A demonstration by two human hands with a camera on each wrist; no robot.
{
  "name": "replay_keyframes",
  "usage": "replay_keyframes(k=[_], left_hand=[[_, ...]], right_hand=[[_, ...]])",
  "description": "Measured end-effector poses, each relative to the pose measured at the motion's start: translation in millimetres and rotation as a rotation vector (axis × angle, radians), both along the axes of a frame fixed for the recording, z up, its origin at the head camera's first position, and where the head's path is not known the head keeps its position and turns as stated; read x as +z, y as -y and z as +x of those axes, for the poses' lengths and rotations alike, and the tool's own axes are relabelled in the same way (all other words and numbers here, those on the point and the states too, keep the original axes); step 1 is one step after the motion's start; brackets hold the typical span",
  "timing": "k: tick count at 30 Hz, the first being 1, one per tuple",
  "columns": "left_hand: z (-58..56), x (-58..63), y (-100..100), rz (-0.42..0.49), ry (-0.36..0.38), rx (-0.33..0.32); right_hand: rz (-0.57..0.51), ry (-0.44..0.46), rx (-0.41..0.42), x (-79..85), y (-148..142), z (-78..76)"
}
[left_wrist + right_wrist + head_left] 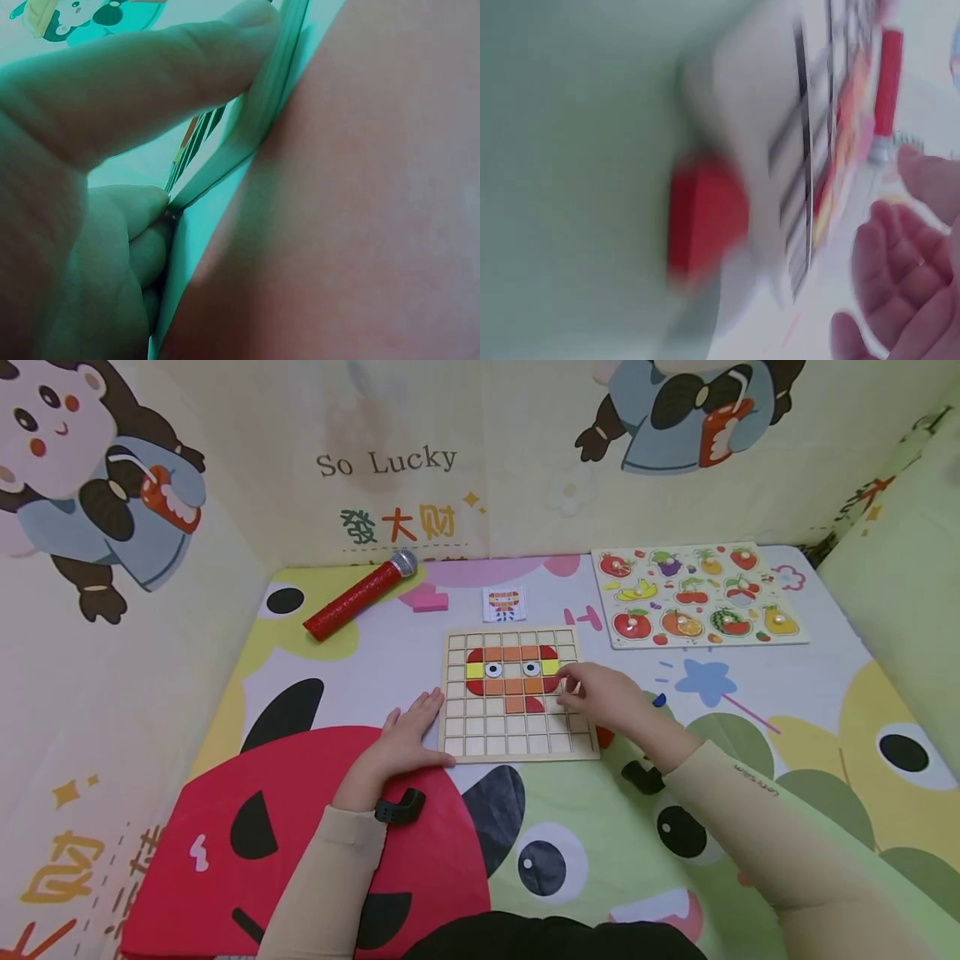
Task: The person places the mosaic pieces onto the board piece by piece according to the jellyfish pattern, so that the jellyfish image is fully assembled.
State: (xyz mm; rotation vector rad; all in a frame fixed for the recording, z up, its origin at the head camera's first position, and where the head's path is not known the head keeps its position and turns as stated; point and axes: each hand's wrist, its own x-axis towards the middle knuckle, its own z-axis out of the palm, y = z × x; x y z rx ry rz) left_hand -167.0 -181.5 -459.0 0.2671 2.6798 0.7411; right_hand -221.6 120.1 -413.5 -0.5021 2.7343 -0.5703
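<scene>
A light wooden grid board [495, 758] lies flat before me, with orange tiles [512, 653], red rounded tiles, yellow tiles and two eye tiles [492, 670] set in its upper cells. My left hand [401, 735] rests against the board's left side, fingers stretched along the edge and thumb at the lower left corner. Over the right edge hovers my right hand [603, 697], its fingers loosely bent. In the right wrist view nothing shows between its thumb and fingers. A red block [705, 221] sits beside the board's lower right edge, partly under the right hand in the head view.
Behind the board lies a small pattern card [504, 605] with a pink block [430, 602] to its left. A red microphone [356, 600] is at the back left, a fruit puzzle board [697, 639] at the back right. A small blue piece [659, 700] lies by the right wrist.
</scene>
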Motion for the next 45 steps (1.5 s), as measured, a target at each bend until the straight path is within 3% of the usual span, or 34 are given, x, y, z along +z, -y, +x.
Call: replay_keyframes(k=[4,9,16,28,37,45], left_hand=[[-0.8,0.0,0.9,-0.003,0.003,-0.004],[-1.2,-1.6,2.8,-0.012,0.001,-0.002],[-1.7,-2.6,1.8,-0.020,0.005,-0.007],[-3.0,-2.5,1.0,-0.024,0.016,0.001],[-2.8,-2.2,1.0,-0.023,0.017,0.000],[-2.5,-0.5,1.5,-0.016,0.018,-0.004]], right_hand=[[-0.047,0.045,-0.007,6.8,-26.1,1.9],[-0.046,0.080,0.041,-7.4,-47.0,14.5],[-0.043,0.015,0.113,-17.9,-65.7,29.3],[-0.051,0.031,0.089,-23.8,-71.9,35.2],[-0.053,0.003,0.155,-27.9,-71.5,35.0],[-0.029,-0.011,0.153,-27.5,-68.8,35.0]])
